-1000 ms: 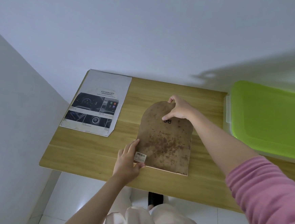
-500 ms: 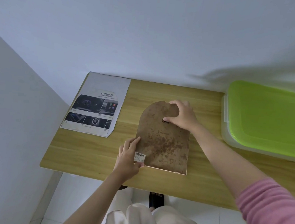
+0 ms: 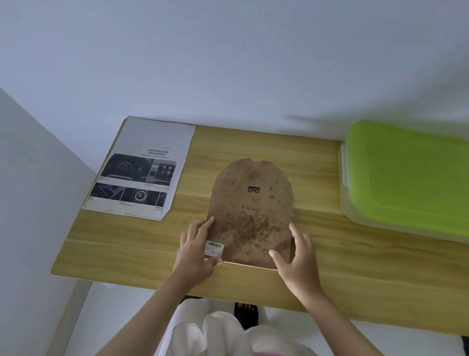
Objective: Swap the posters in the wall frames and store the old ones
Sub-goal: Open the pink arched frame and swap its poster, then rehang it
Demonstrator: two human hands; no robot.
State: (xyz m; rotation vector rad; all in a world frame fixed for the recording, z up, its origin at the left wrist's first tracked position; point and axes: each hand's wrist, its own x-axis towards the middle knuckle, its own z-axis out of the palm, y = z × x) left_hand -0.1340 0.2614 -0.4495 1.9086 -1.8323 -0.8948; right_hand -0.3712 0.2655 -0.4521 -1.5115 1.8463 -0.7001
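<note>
One poster (image 3: 140, 179) is lying loose, well left of the fingers. The left hand (image 3: 195, 252) and right hand (image 3: 299, 260) are pinching the face-down frame's (image 3: 250, 212) near corners, fingers spread. Judging so: swap barely underway; green-lidded box (image 3: 415, 178), far right, closed.

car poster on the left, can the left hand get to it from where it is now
Probably yes. The left hand grips the arched frame back at its lower left corner, and the car poster lies flat just beyond, with only bare table between. It would have to let go first.
</note>
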